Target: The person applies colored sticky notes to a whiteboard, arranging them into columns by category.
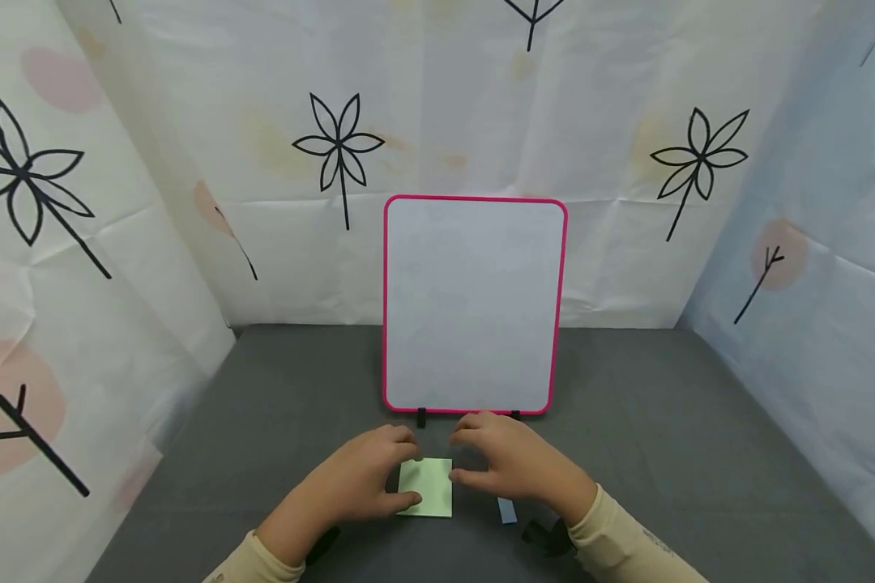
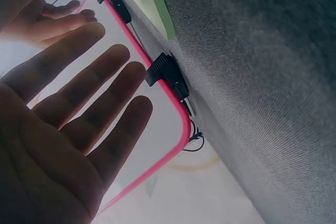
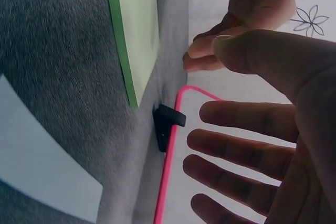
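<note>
A pad of light green sticky notes [image 1: 432, 487] lies on the grey table, its stacked edge showing in the right wrist view [image 3: 143, 30]. My left hand [image 1: 368, 474] hovers at its left side, thumb and fingers spread apart, holding nothing. On the pad's other side my right hand [image 1: 514, 457] is held over the table, its fingers loosely bent and nothing in them. Under the right hand lies a small light blue strip [image 1: 506, 511], partly hidden by that hand. Both palms show bare in the wrist views, the left [image 2: 68, 114] and the right [image 3: 262, 145].
Behind the hands a whiteboard [image 1: 474, 304] with a pink frame stands upright on black clip feet [image 1: 421, 418]. White cloth [image 1: 474, 105] with black flower drawings hangs round the back and sides of the grey table [image 1: 299, 380].
</note>
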